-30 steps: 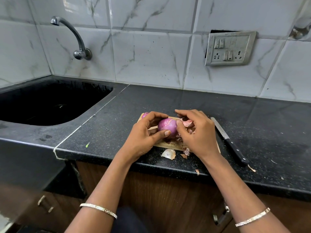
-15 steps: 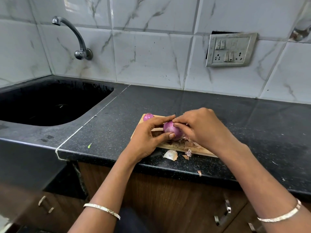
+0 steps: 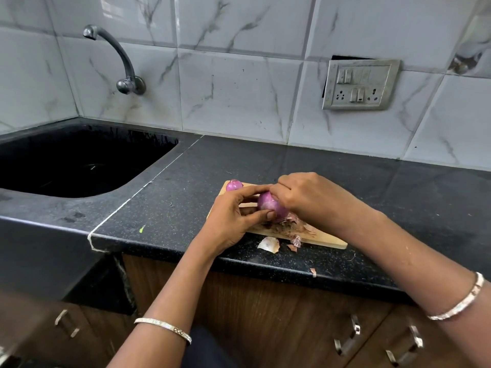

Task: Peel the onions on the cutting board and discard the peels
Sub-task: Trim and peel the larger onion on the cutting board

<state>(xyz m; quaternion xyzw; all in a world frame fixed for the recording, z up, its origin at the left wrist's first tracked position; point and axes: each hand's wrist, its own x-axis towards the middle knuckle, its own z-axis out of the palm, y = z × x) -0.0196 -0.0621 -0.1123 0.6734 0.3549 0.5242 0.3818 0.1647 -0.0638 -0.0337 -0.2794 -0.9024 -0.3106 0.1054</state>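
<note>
A purple onion (image 3: 269, 206) is held just above the wooden cutting board (image 3: 328, 240). My left hand (image 3: 231, 218) grips it from the left, thumb below and forefinger over the top. My right hand (image 3: 305, 195) covers its right side, fingertips pinching at the onion's top. A second purple onion (image 3: 234, 185) sits at the board's far left corner. Loose peels (image 3: 288, 226) lie on the board under my hands, and a pale peel (image 3: 269, 244) lies on the counter by the board's near edge.
The board sits on a black speckled counter (image 3: 265, 160) near its front edge. A black sink (image 3: 74, 160) with a wall tap (image 3: 117, 57) is at the left. A switch plate (image 3: 360, 85) hangs on the tiled wall. Cabinet handles (image 3: 350, 338) are below.
My right hand turned and swung over the onion, now pinching at its top, and my right forearm hides the knife that lay right of the board. My left hand kept its grip.
</note>
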